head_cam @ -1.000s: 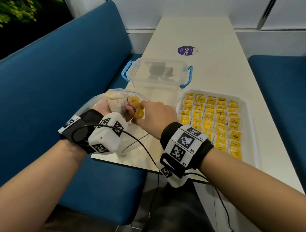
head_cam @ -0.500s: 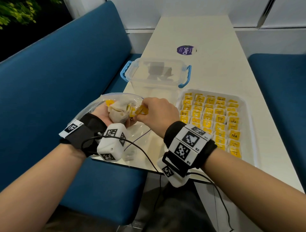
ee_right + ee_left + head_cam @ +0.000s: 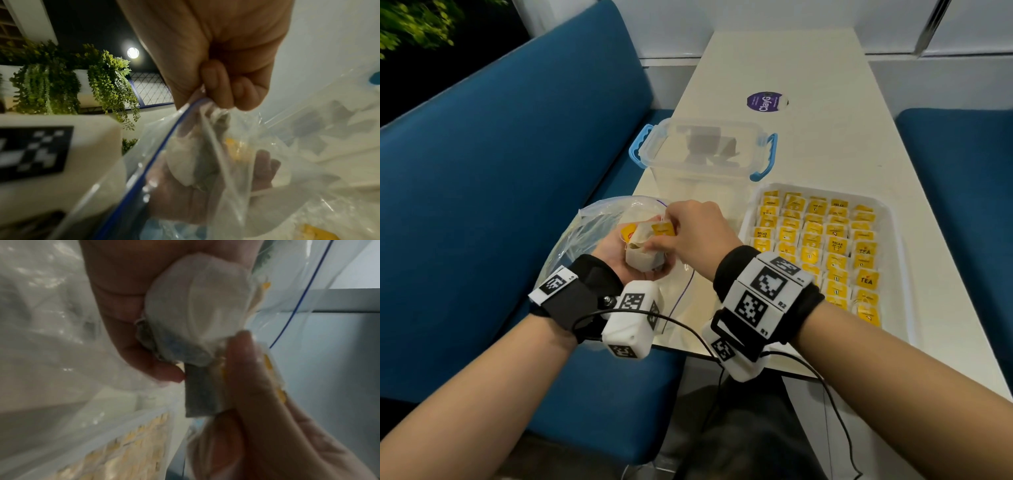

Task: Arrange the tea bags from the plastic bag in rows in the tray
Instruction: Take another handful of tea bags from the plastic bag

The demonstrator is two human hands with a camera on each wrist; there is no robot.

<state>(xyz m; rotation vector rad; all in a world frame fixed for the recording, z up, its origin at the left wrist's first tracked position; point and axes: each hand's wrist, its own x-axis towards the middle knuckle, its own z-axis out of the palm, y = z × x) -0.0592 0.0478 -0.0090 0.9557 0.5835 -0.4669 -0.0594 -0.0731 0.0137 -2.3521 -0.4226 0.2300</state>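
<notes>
Blue upholstery fills the left of what we see from the head view: a bench seat (image 3: 510, 192) running beside a long white surface (image 3: 784, 68), with green foliage (image 3: 410, 24) in the far corner and a second blue seat (image 3: 959, 164) to the right. On the surface's near left corner we hold the clear plastic bag (image 3: 592, 226). Our left hand (image 3: 619, 253) cups a clump of pale tea bags (image 3: 643, 257) in curled fingers. Our right hand (image 3: 698, 233) pinches a yellow tag (image 3: 662, 229) at the top of that clump. Behind stands a clear lidded box (image 3: 705, 154) with blue handles, and beyond it a purple sticker (image 3: 765, 101). To the right lies the white tray (image 3: 893, 240), filled with overlapping rows of yellow-tagged bags (image 3: 815, 243).
</notes>
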